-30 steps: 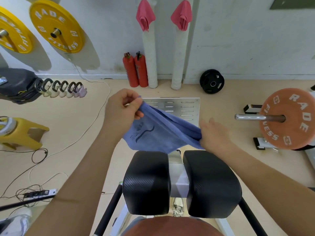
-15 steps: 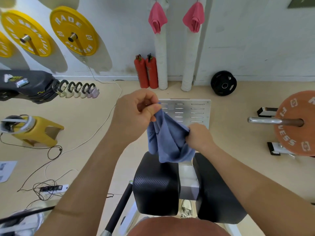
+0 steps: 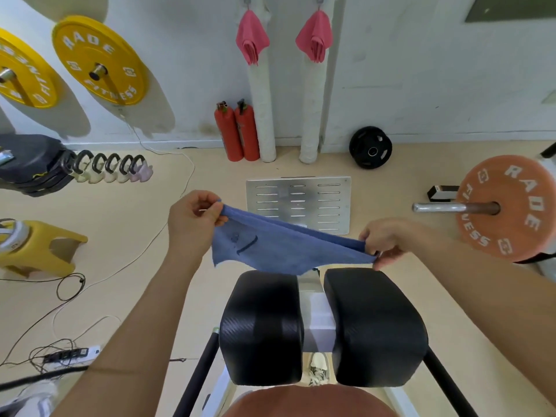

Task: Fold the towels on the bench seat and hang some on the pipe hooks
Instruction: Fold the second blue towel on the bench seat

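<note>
A blue towel is stretched in the air just beyond the two black seat pads. My left hand pinches its upper left corner. My right hand pinches the opposite end, lower and to the right. The towel hangs doubled between them, with a dark logo facing me. Two pink towels, one on the left and another on the right, hang from hooks on the two white wrapped pipes at the wall.
Two red fire extinguishers stand beside the pipes. A metal footplate lies on the floor ahead. An orange barbell plate is at right, a black plate by the wall, yellow plates, kettlebells and cables at left.
My hands were close together with the towel bunched half a second ago. They have now moved apart, pulling the blue towel out into a long band.
</note>
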The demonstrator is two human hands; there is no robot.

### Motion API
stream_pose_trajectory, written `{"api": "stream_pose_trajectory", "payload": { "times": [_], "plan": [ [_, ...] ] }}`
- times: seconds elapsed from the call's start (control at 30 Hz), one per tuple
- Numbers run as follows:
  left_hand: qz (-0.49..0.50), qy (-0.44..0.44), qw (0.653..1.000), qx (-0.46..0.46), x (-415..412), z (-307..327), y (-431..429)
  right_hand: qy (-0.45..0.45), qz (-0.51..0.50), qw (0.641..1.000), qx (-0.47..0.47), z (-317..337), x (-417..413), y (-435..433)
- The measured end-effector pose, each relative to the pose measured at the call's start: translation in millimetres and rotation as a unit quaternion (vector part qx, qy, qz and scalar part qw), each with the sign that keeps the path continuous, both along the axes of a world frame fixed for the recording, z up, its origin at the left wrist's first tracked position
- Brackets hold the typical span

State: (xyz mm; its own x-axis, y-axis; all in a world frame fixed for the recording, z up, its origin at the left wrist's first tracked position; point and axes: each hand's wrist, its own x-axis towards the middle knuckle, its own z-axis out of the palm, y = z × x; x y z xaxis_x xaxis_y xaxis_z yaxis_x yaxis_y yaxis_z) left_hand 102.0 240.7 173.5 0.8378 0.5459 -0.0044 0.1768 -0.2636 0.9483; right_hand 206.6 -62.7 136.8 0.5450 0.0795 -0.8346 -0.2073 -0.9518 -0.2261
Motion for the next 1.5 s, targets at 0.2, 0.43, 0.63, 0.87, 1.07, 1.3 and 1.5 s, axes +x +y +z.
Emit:
{"api": "stream_pose_trajectory", "payload": {
  "times": [0.2,0.43,0.63,0.87,1.07,1.3,1.5],
  "plan": [
    [-0.026,0.037,0.998,-0.051,24.1,-18.1,-14.0,-0.065,-0.098,0.993,0.021,19.2,36.3,-18.8],
    [0.016,-0.045,0.991,-0.124,59.2,5.0,-9.5,-0.245,-0.159,0.942,0.166,79.2,71.0,-33.2],
    [0.03,-0.052,0.995,-0.077,25.7,3.9,-29.0,-0.34,-0.214,0.893,0.204,59.5,22.9,-56.4],
    [0.027,0.2,0.959,-0.2,-103.9,-116.8,-55.4,-0.147,-0.213,0.962,0.083,-88.5,-131.0,-76.1],
    [0.057,0.253,0.946,-0.196,-155.8,-148.7,-57.1,-0.214,-0.175,0.961,0.026,-124.6,-198.1,-75.8],
    [0.057,0.244,0.967,-0.043,-199.1,-148.0,-65.0,-0.337,-0.266,0.899,0.085,-120.1,-251.1,-57.9],
    [0.024,0.244,0.966,-0.087,-227.6,-153.0,-70.6,-0.245,-0.443,0.848,0.158,-119.0,-276.1,-50.9]
  ]
}}
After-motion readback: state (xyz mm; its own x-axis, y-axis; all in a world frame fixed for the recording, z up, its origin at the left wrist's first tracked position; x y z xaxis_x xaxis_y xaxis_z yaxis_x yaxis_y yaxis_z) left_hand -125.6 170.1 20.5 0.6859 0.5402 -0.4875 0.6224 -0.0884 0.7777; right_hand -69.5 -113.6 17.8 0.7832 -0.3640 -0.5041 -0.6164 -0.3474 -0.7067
